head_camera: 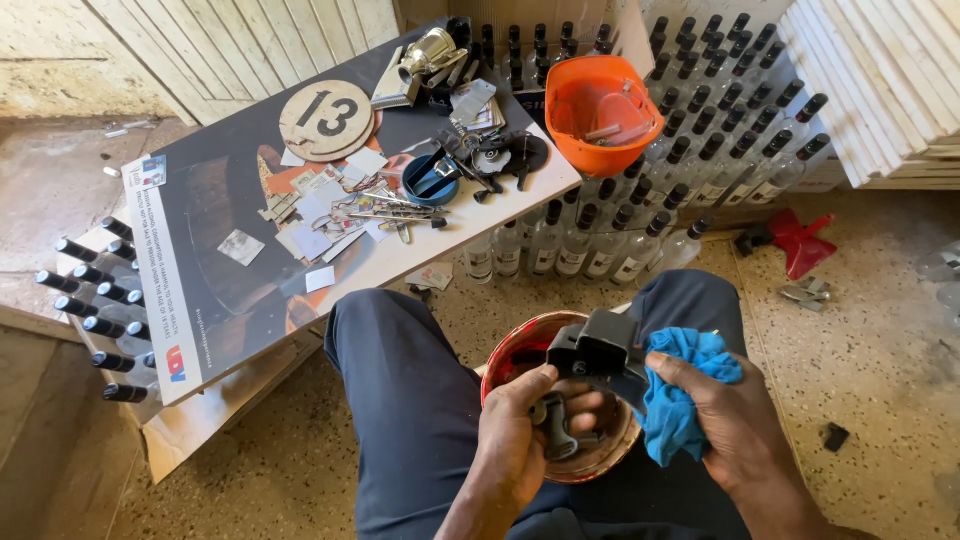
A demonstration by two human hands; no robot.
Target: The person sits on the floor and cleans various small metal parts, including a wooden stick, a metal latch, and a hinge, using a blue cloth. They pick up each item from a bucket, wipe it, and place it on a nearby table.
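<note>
- The black moulded plastic fitting [597, 350] sits low in the view, over the person's lap and above the round red bowl [520, 352] wedged between the knees.
- The left hand [520, 425] is closed on the fitting's lower end, thumb and fingers wrapped around a small black latch-like piece hanging into the bowl.
- The right hand [735, 425], at about three o'clock from the fitting, is closed around a crumpled bright blue cloth [680, 395] and presses it against the fitting's side.
- As a judgement, the step in hand is wiping the fitting clean over the bowl; the next move would call for a firm left grip while the cloth turns to a face not yet reached.
- At eleven o'clock from the bowl lies a dark printed board [230, 290] used as a tabletop, strewn with paper scraps, metal clips and a round wooden disc [327, 120].
- At twelve o'clock an orange hard hat [600, 110] rests upturned on rows of clear black-capped bottles [700, 150].
</note>
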